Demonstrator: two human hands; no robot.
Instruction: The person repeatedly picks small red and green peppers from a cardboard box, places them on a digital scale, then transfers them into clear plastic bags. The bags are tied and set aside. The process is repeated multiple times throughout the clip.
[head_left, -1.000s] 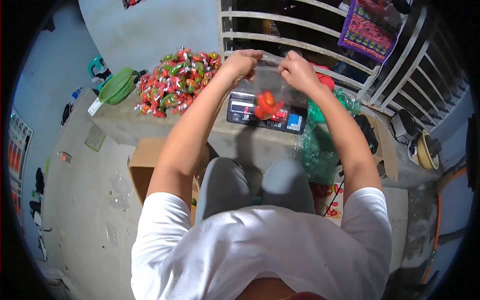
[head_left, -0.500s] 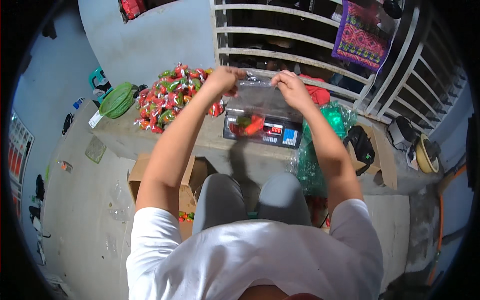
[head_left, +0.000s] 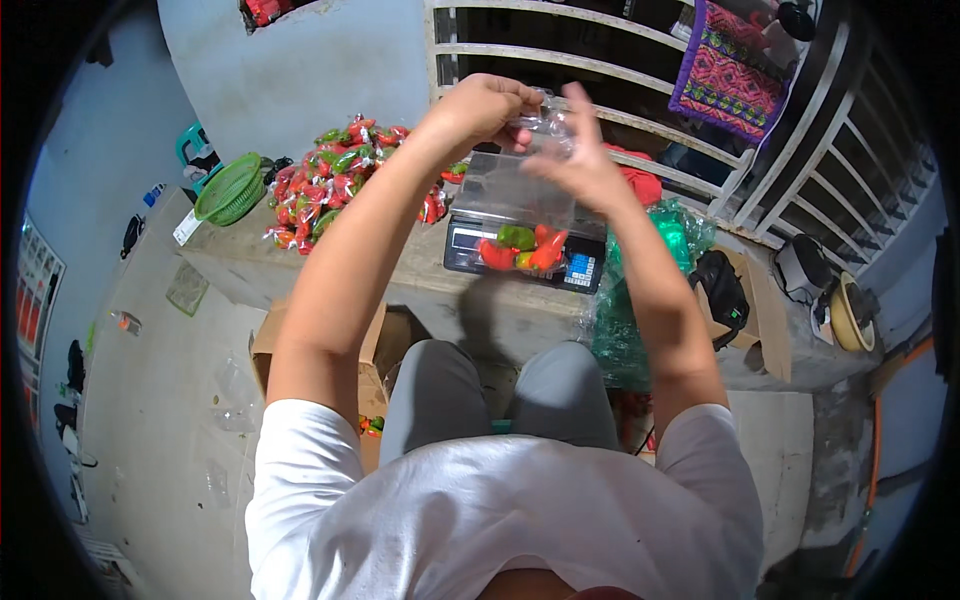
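Pinched in my left hand is the gathered top of a clear plastic bag. Red, green and orange peppers sit in its bottom. The bag hangs over a black digital scale on the concrete ledge, hiding part of the scale's display and tray. My right hand is at the bag's neck with its fingers spread apart, slightly blurred; whether it touches the plastic I cannot tell. Left of the scale lies a large heap of bagged peppers.
A green basket stands at the ledge's left end. Green plastic wrap drapes over the front edge beside the scale. Farther right are a cardboard box with a black bag and a yellow basin. White bars rise behind.
Both hands have risen and come closer together at the bag's top. My right hand has let go and spread its fingers. The peppers now hang in front of the scale's display.
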